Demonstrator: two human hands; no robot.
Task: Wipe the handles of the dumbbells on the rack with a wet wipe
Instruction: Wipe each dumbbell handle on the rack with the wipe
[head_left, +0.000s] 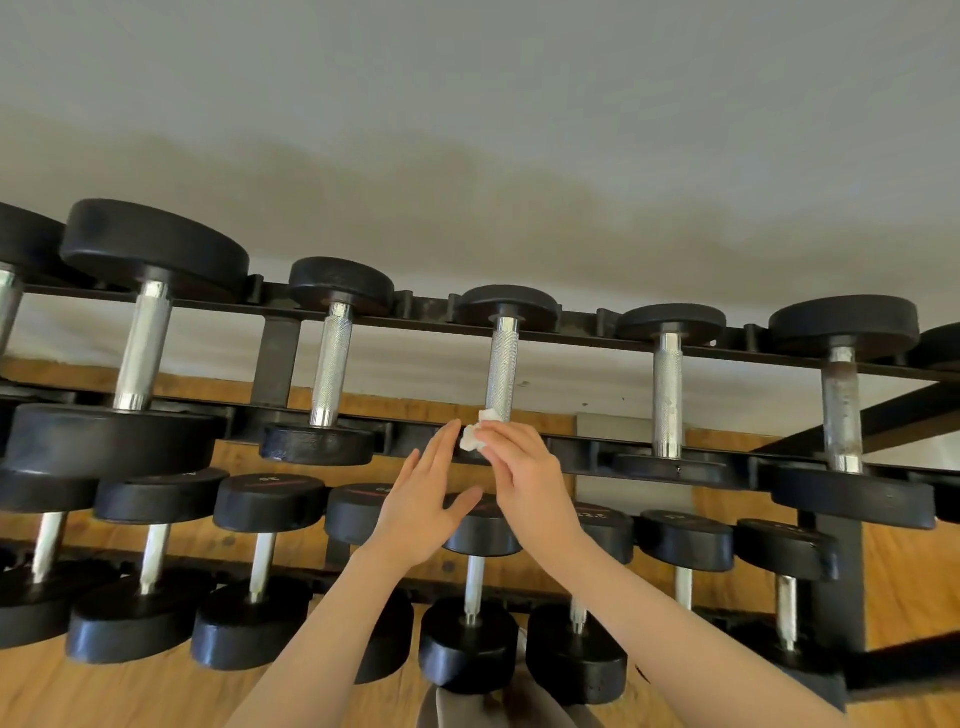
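Observation:
A black two-tier rack (576, 332) holds black dumbbells with silver knurled handles. My right hand (524, 467) pinches a crumpled white wet wipe (475, 434) just below the near end of the middle top-row handle (502, 370). The wipe touches the bottom of that handle. My left hand (423, 506) is raised beside it with straight fingers, its fingertips close to the wipe, holding nothing. The near weight head of that dumbbell is mostly hidden behind my hands.
Other top-row handles stand to the left (331, 373) and right (667, 395); the far-right one (841, 410) looks rusty. Several smaller dumbbells (470, 644) fill the lower row. A wooden floor (914, 582) and a pale wall (467, 130) lie behind.

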